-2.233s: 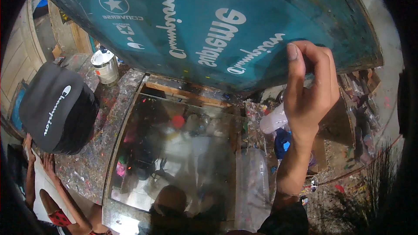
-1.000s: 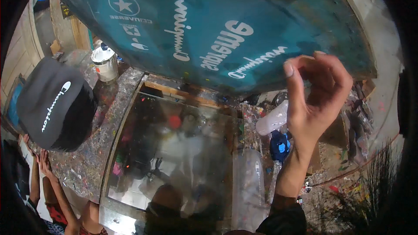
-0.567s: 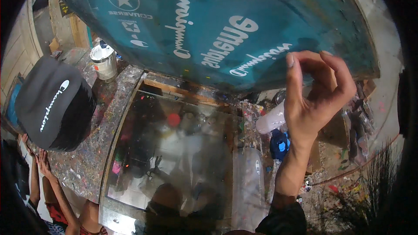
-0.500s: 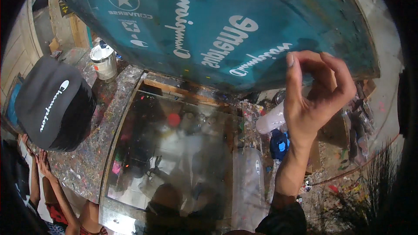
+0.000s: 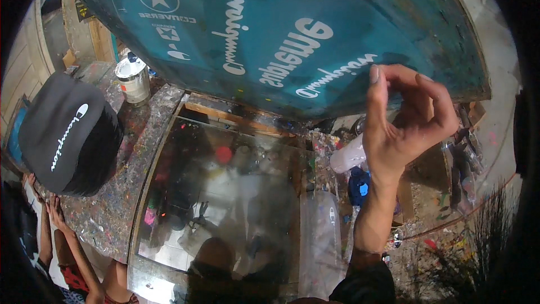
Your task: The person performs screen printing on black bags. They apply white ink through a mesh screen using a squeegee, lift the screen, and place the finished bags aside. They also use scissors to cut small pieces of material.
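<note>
My right hand (image 5: 406, 118) is raised at the right, its forearm coming up from the lower edge. Thumb and fingers bend into a loose ring, with gaps between them and nothing visible inside. Behind it stands a large tilted teal printing screen (image 5: 185, 73) with pale mirrored lettering and logo shapes. Whether the fingertips touch the screen I cannot tell. Below lies a framed glass panel (image 5: 225, 191) with reflections and dark shadows on it. At the left is a black rounded form (image 5: 73, 135) bearing white lettering. My left hand is out of view.
A paint can (image 5: 134, 83) stands on the paint-spattered table (image 5: 107, 219). Beside my right wrist lie a pale cylindrical container (image 5: 347, 156) and a dark blue object (image 5: 359, 186). Another person's hands (image 5: 55, 214) are at the table's left edge. Dark bristly strands (image 5: 495, 242) show at lower right.
My right hand has shifted very slightly to the left, keeping its curled shape. The screen and the things on the table look the same.
</note>
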Demonstrator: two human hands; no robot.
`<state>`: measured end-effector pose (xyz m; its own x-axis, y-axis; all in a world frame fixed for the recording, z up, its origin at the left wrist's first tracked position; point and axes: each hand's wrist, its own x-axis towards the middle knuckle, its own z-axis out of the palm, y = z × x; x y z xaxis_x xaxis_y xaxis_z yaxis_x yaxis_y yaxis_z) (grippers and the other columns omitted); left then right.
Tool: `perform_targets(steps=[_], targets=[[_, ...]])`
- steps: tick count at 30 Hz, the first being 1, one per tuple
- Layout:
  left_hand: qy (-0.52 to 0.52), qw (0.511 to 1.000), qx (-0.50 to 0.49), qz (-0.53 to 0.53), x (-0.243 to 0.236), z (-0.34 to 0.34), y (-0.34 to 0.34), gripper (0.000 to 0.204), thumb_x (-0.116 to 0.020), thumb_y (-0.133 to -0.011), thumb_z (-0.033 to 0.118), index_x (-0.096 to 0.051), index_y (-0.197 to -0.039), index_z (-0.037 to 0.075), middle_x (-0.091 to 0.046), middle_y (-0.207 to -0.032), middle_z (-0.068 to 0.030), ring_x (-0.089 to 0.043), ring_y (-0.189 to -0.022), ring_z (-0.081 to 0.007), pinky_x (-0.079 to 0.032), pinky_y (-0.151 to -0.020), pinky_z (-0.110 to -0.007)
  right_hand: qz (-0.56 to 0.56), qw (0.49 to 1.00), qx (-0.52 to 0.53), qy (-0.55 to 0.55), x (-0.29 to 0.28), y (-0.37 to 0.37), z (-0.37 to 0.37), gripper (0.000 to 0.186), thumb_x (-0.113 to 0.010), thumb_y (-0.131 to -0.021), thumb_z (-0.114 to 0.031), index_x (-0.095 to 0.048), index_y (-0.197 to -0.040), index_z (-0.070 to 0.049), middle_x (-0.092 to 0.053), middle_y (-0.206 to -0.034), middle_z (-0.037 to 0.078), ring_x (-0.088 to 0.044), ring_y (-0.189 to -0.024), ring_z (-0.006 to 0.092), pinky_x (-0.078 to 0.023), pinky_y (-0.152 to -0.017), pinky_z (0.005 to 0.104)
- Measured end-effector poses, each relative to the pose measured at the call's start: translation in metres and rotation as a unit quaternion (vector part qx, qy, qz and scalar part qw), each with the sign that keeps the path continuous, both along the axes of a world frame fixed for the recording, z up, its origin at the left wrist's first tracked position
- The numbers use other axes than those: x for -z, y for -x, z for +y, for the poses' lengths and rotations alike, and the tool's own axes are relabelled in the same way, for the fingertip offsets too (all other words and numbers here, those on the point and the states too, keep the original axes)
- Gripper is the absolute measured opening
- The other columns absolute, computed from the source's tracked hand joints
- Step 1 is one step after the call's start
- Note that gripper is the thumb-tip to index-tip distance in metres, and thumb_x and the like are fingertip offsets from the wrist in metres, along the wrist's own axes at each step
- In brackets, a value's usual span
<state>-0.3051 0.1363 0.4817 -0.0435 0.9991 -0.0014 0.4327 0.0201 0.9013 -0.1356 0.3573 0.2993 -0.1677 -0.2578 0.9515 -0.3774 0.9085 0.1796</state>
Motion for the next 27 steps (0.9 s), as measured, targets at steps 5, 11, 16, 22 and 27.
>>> perform_targets(steps=[5,11,16,22,27], targets=[[-0.003,1.000,-0.001,0.000,0.001,0.001,0.000,0.051,-0.067,-0.098,0.030,-0.060,-0.131,-0.007,-0.073,-0.113,-0.0174,-0.074,-0.084,-0.0172,-0.062,-0.077,-0.027,0.008,1.000,0.004,-0.002,0.002,0.001,0.000,0.061,-0.072,-0.085,0.013,-0.034,-0.129,-0.006,-0.068,-0.097,0.018,-0.069,-0.085,0.0203,-0.056,-0.074,0.0288],[-0.007,1.000,0.002,0.000,0.000,0.000,-0.001,0.051,-0.067,-0.097,0.030,-0.060,-0.131,-0.007,-0.073,-0.113,-0.0173,-0.074,-0.085,-0.0171,-0.062,-0.078,-0.027,0.070,0.992,-0.096,0.031,0.003,0.011,-0.002,0.039,-0.075,-0.081,0.015,-0.051,-0.109,0.003,-0.069,-0.088,0.018,-0.067,-0.077,0.0178,-0.055,-0.068,0.0266],[-0.008,1.000,0.003,0.001,-0.002,0.000,0.000,0.051,-0.068,-0.097,0.031,-0.060,-0.131,-0.007,-0.073,-0.114,-0.0172,-0.074,-0.085,-0.0171,-0.062,-0.078,-0.027,0.072,0.992,-0.097,0.036,0.003,0.011,-0.003,0.041,-0.076,-0.081,0.015,-0.050,-0.111,0.003,-0.069,-0.088,0.018,-0.067,-0.077,0.0178,-0.055,-0.068,0.0265],[-0.008,1.000,0.004,0.003,-0.002,0.002,-0.001,0.051,-0.068,-0.097,0.031,-0.060,-0.131,-0.007,-0.073,-0.114,-0.0170,-0.073,-0.086,-0.0171,-0.061,-0.078,-0.027,0.070,0.993,-0.091,0.041,0.004,0.011,-0.004,0.040,-0.076,-0.081,0.013,-0.051,-0.111,0.004,-0.070,-0.089,0.017,-0.067,-0.077,0.0167,-0.055,-0.068,0.0260],[-0.006,1.000,0.006,0.004,-0.003,0.002,-0.002,0.052,-0.069,-0.097,0.031,-0.060,-0.131,-0.007,-0.072,-0.114,-0.0169,-0.073,-0.087,-0.0171,-0.061,-0.079,-0.027,0.067,0.994,-0.076,0.037,0.002,0.011,-0.004,0.040,-0.076,-0.081,0.013,-0.053,-0.112,0.005,-0.070,-0.087,0.016,-0.067,-0.075,0.0159,-0.055,-0.067,0.0256]])
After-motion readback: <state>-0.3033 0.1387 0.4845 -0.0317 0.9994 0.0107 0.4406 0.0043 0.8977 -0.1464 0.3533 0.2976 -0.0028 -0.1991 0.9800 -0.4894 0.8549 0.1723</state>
